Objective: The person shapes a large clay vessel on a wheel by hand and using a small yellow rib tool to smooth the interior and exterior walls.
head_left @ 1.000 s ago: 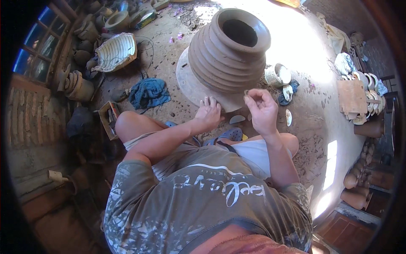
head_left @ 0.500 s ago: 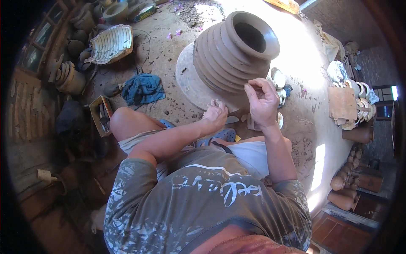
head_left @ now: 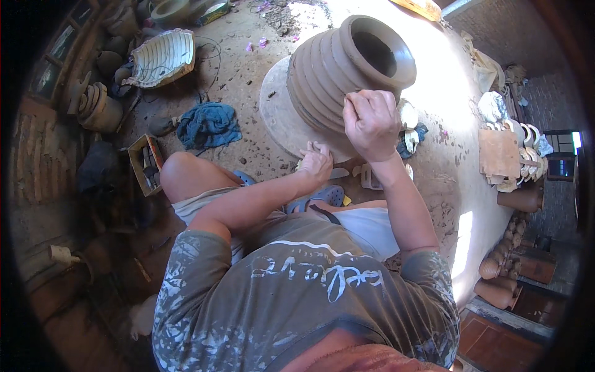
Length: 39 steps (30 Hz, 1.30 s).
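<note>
A large ridged grey clay pot (head_left: 325, 80) with a wide rim and dark opening stands upright on a round board (head_left: 276, 102) on the floor. My left hand (head_left: 316, 160) is at the board's near edge, its curved fingers gripping it. My right hand (head_left: 372, 124) is raised against the pot's ridged side, below the rim, with thumb and fingers pinched; whatever is between them is hidden. Beneath my hands, pale flat scrapers (head_left: 339, 173) lie near my sandals (head_left: 328, 197).
A blue cloth (head_left: 207, 127), a box of tools (head_left: 141, 164) and a ribbed plaster mould (head_left: 158, 59) lie to the left. At right, white vessels (head_left: 408, 115) sit beside the pot, with a board (head_left: 499, 152) and stacked clay pots (head_left: 499, 288) farther out.
My right hand has risen from the pot's base to its upper side and turned knuckles-up. My left hand has shifted slightly right, still at the board's edge. The pot appears farther right in view.
</note>
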{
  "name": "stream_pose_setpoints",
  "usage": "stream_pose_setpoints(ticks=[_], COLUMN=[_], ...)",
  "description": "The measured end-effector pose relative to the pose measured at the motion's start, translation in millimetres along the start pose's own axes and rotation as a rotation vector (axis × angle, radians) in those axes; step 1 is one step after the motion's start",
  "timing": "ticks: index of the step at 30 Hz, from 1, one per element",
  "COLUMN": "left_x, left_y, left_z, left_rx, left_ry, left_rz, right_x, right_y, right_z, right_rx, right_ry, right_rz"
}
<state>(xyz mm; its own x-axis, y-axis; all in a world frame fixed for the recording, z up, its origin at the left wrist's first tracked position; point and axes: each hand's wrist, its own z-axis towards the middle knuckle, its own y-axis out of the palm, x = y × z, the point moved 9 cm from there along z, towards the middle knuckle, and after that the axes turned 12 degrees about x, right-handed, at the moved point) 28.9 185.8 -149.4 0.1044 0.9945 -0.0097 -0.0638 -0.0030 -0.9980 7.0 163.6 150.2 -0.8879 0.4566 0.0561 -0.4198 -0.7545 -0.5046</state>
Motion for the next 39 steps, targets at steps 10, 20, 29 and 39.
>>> stream_pose_setpoints(ticks=[10,20,29,39], left_x=[-66.2,-160.1,-214.8,-216.4], left_y=[-11.6,-16.1,-40.8,-37.0], left_z=[-24.7,-22.2,2.8,1.7], left_rx=[-0.035,0.0,-0.09,-0.037], left_ry=[0.051,0.097,0.152,0.267], left_rz=[-0.047,-0.044,-0.046,-0.053], right_x=[3.7,16.3,38.0,159.4], right_y=[11.4,1.5,-10.7,-38.5], right_z=[3.8,-0.8,-12.0,-90.4], right_rx=[0.031,0.059,0.03,0.176], right_ry=[0.002,0.02,-0.002,0.781], right_rz=[0.029,0.106,0.154,0.405])
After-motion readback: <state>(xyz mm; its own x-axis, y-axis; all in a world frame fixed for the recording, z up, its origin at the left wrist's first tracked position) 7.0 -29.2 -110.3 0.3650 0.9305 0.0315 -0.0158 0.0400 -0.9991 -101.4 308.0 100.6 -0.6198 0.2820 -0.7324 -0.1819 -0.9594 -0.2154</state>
